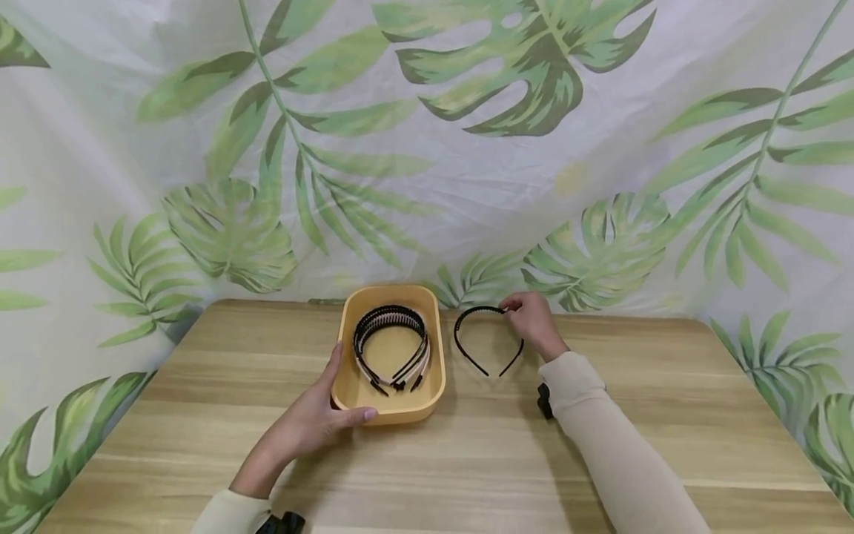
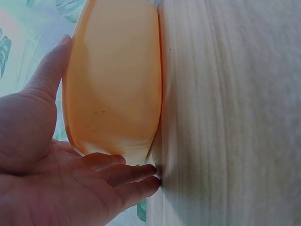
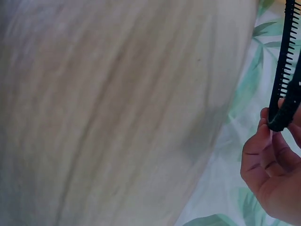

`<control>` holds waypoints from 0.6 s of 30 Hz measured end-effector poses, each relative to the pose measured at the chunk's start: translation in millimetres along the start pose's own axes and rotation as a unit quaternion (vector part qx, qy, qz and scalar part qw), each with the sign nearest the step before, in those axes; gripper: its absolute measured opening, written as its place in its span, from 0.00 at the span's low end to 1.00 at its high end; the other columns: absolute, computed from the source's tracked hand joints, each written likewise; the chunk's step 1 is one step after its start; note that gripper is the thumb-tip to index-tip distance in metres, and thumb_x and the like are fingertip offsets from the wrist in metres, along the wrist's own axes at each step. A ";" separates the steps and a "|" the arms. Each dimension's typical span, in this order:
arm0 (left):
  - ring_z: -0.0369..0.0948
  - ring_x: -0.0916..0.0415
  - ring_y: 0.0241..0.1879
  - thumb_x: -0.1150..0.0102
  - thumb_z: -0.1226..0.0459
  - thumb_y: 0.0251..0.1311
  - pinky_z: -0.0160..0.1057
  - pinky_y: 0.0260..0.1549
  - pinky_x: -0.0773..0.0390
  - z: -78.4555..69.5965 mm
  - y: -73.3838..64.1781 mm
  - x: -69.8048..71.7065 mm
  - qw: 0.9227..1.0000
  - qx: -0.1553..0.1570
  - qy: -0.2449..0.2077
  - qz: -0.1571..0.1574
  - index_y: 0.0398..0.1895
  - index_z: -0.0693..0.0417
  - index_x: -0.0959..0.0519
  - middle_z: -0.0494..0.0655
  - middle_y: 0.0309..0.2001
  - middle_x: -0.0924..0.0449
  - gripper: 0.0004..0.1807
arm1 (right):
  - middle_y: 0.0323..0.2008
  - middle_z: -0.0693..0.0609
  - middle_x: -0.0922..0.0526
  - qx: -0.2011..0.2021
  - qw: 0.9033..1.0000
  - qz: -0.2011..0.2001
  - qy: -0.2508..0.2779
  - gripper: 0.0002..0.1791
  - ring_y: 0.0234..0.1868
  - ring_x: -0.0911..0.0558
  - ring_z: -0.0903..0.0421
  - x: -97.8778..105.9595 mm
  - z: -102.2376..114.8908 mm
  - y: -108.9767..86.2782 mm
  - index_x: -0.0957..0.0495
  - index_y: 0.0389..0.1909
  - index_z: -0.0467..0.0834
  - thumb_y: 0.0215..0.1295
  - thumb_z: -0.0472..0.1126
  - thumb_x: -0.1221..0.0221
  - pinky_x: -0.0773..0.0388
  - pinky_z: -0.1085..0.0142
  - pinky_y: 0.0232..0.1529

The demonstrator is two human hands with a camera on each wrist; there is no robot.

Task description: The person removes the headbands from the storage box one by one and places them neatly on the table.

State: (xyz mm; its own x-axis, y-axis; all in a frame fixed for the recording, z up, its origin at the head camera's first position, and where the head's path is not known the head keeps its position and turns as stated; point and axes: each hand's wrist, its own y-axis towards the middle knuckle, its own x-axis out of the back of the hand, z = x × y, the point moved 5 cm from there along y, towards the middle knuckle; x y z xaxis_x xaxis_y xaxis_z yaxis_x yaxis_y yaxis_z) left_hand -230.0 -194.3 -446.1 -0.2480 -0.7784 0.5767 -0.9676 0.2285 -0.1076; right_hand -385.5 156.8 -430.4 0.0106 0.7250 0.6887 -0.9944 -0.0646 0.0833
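Note:
A yellow rectangular box stands near the table's back edge, holding several black and pink toothed headbands bunched together. My left hand grips its near left corner, thumb at the front rim and index finger along the left side. The left wrist view shows the box's outer wall and the other fingers low by its end, close to the table. Right of the box, my right hand pinches a thin black headband at its upper right curve. Small teeth line that headband in the right wrist view.
The wood-grain table extends forward and to both sides of the box. A white curtain with green leaf prints hangs right behind the table's back edge. Both forearms come in from the front in light sleeves, with dark wrist cameras.

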 end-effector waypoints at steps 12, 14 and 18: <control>0.62 0.45 0.79 0.23 0.47 0.58 0.59 0.77 0.44 -0.8 0.1 0.1 1.000 0.001 -0.012 0.002 0.85 0.50 0.77 0.67 0.84 0.65 0.74 | 0.53 0.33 0.15 -0.014 1.000 0.024 -0.012 0.15 0.57 0.19 0.40 -8.5 -10.2 9.9 0.14 0.52 0.32 0.70 0.26 0.45 0.21 0.49 0.57; 0.63 0.45 0.79 0.23 0.47 0.57 0.60 0.77 0.44 -1.0 -0.2 0.3 1.000 0.004 -0.011 0.001 0.85 0.49 0.77 0.67 0.84 0.65 0.74 | 0.53 0.34 0.15 -0.015 0.999 0.029 -0.015 0.16 0.56 0.19 0.40 -9.7 -10.0 10.7 0.14 0.52 0.32 0.69 0.26 0.45 0.21 0.50 0.56; 0.63 0.45 0.79 0.23 0.47 0.57 0.61 0.77 0.44 -0.4 -1.5 0.5 1.000 0.012 -0.011 0.001 0.85 0.48 0.76 0.67 0.84 0.65 0.74 | 0.53 0.34 0.15 -0.012 0.999 0.038 -0.028 0.16 0.54 0.18 0.41 -11.5 -7.9 11.9 0.14 0.53 0.32 0.69 0.26 0.45 0.20 0.51 0.54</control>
State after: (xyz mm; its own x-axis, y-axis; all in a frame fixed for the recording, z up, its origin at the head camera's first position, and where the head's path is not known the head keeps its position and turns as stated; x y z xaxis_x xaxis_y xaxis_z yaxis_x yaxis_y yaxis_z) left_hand -228.6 -194.8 -445.3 -0.2504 -0.7902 0.5594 -0.9680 0.2157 -0.1285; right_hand -398.2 153.1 -443.0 -0.0603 0.6785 0.7321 -0.9948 -0.1014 0.0121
